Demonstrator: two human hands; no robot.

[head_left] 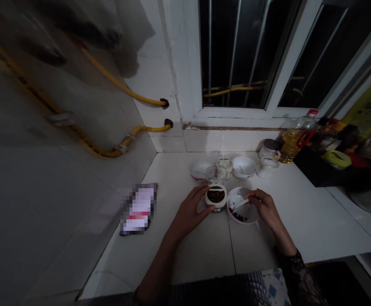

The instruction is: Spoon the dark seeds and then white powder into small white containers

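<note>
My left hand [194,209] grips a small square spice jar [216,205] by its sides, thumb at the front and fingers behind. The jar's lid is up, and dark reddish-brown grains show inside. Just right of it stands a white bowl with a pink rim [251,220], holding some dark bits [239,217]. Over this bowl my right hand [264,205] pinches the handle of a small white spoon [240,205]. The spoon's head is low inside the bowl; whether it carries anything is too small to tell.
Behind are a shallow bowl [201,169], a white bowl [244,167] and clear jars [224,167]. An oil bottle [291,142] stands at the back right beside a black tray [312,172] of condiments. A blurred-out phone-like object [139,209] lies left near the wall.
</note>
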